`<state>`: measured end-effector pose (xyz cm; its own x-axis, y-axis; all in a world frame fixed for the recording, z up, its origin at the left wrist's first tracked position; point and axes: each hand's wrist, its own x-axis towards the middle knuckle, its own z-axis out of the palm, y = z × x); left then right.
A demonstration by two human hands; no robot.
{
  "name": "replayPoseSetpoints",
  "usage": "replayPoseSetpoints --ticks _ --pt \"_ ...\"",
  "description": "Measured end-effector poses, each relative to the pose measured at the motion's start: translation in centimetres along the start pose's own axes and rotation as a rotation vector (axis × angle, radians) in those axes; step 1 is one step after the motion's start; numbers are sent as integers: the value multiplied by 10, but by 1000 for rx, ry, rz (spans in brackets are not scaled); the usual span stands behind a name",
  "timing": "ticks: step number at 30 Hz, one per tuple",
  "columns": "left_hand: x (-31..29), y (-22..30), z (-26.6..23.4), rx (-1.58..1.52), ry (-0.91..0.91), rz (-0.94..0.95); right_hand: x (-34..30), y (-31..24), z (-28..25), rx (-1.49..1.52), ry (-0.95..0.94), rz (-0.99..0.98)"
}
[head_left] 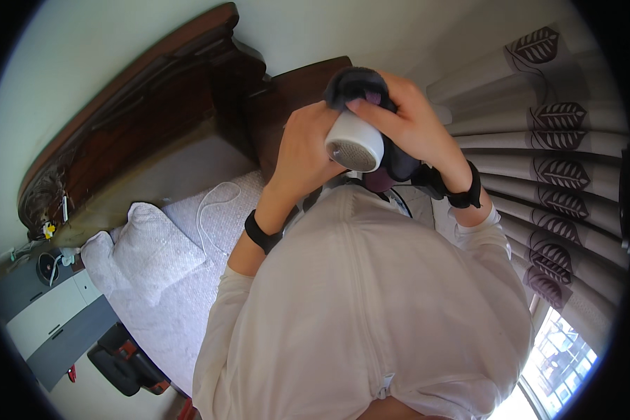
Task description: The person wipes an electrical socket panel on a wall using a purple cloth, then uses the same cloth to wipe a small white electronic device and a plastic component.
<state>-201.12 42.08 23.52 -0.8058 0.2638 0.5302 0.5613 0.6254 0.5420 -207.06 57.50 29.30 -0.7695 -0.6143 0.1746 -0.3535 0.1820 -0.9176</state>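
My left hand [302, 150] is closed around a white cylinder [353, 143] whose near end is a grey, mesh-like disc. What kind of object it is cannot be made out. Pressed over the cylinder's far end is a dark grey cloth [357, 82], gripped by my right hand [420, 119] with its thumb on top. Part of the cloth hangs down on the cylinder's right side. Both hands are raised in front of my chest, and the left fingers are mostly hidden behind the cylinder. A black band circles each wrist.
Below and left lies a bed [182, 308] with a light quilted cover, a pillow [157, 245] and a white cable [203, 210]. A dark carved wooden headboard [140, 119] rises behind it. Patterned curtains [511, 143] hang at right. A grey-and-white drawer cabinet [56, 315] stands far left.
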Motion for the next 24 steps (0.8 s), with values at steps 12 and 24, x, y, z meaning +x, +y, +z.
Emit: replayPoseSetpoints --ticks 12,24 --pt "-11 -11 -1 38 438 171 -11 68 -9 -251 213 131" --pt "-30 2 -11 -865 244 -445 -15 82 -30 -529 232 234"
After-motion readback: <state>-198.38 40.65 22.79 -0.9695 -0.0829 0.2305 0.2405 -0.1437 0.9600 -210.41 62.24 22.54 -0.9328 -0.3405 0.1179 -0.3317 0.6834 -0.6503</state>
